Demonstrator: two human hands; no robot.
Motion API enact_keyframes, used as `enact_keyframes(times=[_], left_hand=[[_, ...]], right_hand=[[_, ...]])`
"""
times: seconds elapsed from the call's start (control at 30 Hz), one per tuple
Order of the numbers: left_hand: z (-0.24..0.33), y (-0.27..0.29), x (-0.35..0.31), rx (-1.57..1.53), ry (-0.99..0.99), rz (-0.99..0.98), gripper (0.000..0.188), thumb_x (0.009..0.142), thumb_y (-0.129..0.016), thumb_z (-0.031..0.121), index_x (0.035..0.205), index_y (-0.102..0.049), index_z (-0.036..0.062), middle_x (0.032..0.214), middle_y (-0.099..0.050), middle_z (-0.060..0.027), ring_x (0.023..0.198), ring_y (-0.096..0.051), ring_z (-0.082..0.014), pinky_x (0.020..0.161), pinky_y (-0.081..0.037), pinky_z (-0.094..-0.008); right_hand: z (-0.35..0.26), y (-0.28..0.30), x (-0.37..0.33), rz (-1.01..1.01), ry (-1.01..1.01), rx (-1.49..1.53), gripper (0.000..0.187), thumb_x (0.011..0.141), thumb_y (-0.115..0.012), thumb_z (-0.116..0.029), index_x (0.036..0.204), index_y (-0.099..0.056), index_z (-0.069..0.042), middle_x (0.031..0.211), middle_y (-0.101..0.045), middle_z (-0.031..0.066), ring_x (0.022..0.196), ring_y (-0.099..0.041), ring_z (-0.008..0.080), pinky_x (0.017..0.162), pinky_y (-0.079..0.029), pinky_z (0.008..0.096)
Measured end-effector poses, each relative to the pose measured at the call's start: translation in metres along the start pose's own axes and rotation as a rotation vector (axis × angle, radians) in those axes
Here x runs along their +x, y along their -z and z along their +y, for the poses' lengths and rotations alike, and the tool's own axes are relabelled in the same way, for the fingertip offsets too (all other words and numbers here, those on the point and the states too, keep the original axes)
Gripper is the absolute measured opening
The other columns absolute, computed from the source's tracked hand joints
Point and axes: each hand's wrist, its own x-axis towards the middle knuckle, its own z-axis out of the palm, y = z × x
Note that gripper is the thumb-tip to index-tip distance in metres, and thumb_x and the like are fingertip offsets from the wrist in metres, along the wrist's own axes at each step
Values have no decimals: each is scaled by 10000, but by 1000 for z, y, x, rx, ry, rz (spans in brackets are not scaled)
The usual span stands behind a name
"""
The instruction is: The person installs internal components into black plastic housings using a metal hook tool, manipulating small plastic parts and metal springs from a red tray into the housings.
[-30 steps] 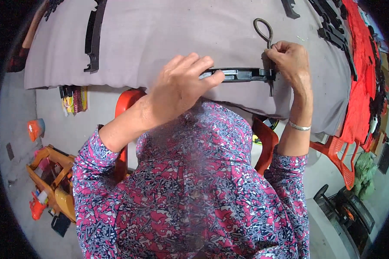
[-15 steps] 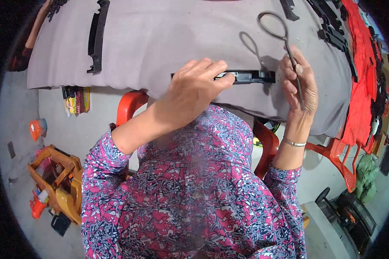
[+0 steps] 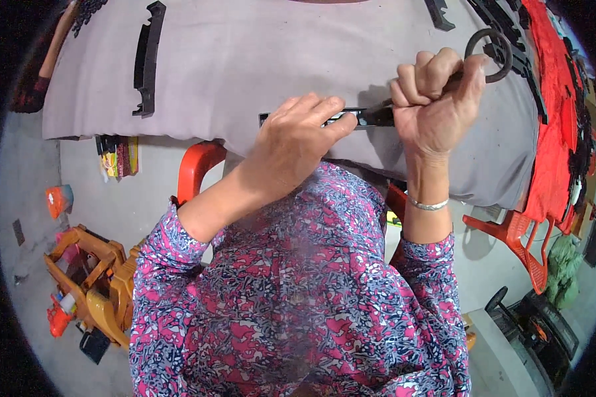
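Holding black strip (image 3: 381, 124) at near side of table (image 3: 212, 66) with left grip (image 3: 299, 135), clenching looped rod (image 3: 508, 59) in right grip (image 3: 436, 109). Surrounded by long black piece (image 3: 149, 59) at left, black pieces (image 3: 527, 74) and red cloth (image 3: 551, 139) at right. Cannot make out strip's middle under left grip, nor rod's shaft inside right.

Left hand (image 3: 298, 135) lies over a slim black part (image 3: 375, 120) on grey cloth (image 3: 212, 66); right hand (image 3: 436, 109) grips a dark looped rod (image 3: 508, 56).
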Motion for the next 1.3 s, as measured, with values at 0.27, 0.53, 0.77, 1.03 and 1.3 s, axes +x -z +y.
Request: enact_keyframes(times=[0.27,0.53,0.77,1.03,1.3], left_hand=[[-1,-2,0,-1,-11,-6,318,789,-577,63,1094,-658,101,1084,-618,-97,970,-614,-283,841,-493,-400],[-2,-2,-1,20,0,-76,381,768,-589,71,1143,-632,118,1117,-604,-95,1003,-600,-294,848,-486,-410],[-9,-5,-1,-21,-78,-14,229,817,-592,143,1038,-639,105,1013,-567,-39,888,-578,-237,772,-479,-369],[-11,-10,-2,14,-137,-1,250,791,-610,163,1035,-632,115,1029,-553,-25,877,-576,-222,751,-492,-361],[-6,-7,-3,175,-75,-12,318,776,-621,179,1093,-604,168,1058,-563,-5,932,-597,-186,812,-518,-318]], right_hand=[[12,1,-8,-49,20,-101,649,979,-277,-661,621,-301,-120,530,-235,-33,477,-157,97,442,-162,282],[23,-7,-18,31,46,-115,667,947,-329,-672,605,-341,-99,551,-264,-19,506,-172,117,486,-184,303],[32,20,-27,-300,59,-261,152,760,-658,-152,740,-620,-6,661,-625,73,573,-617,205,552,-502,346],[26,13,-20,-151,44,-263,401,946,-509,-293,612,-414,-94,561,-453,37,511,-393,138,495,-368,301],[25,-2,-21,-73,64,-264,688,875,-443,-741,614,-336,-114,569,-272,-32,527,-231,122,509,-218,285]])
